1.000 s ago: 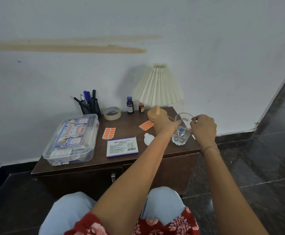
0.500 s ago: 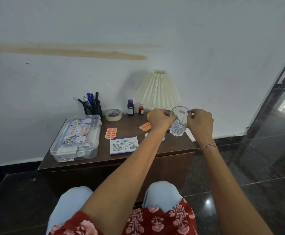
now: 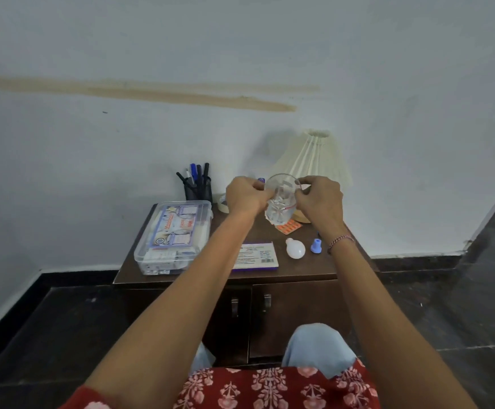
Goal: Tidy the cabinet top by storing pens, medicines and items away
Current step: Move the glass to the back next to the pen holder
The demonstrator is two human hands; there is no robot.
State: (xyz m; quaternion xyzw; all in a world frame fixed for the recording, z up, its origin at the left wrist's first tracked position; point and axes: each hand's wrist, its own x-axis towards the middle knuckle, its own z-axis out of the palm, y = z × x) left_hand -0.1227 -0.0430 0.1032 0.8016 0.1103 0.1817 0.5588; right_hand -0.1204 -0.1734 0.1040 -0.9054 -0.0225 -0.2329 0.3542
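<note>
I had lifted the drinking glass point(image 3: 281, 199) off the counter point(image 3: 323, 265). My left hand point(image 3: 244, 196) and right hand point(image 3: 318, 197) gripped its rim, holding it above the orange blister pack point(image 3: 289, 226). Clearing it seemed underway, with medicines still out.

Dial reference: centre of the cabinet top point(image 3: 336, 262), with 12 o'clock toward the wall.

- The storage box point(image 3: 175, 237) lies at 9 o'clock, along the left edge.
- The pen holder point(image 3: 198, 191) stands at 11 o'clock, behind the box. The tape roll point(image 3: 222, 202) is just beside it on the right.
- The lamp point(image 3: 314, 157) stands at 1 o'clock.
- The glass point(image 3: 281, 199) is above the top at 12 o'clock, held between the left hand point(image 3: 246, 197) and the right hand point(image 3: 320, 199).
- The blister pack point(image 3: 289, 226) lies before the lamp.
- The carton point(image 3: 255, 256) lies at 6 o'clock.
- The small bottle point(image 3: 295, 248) lies at 4 o'clock, with the cap point(image 3: 316, 246) just right of it.
</note>
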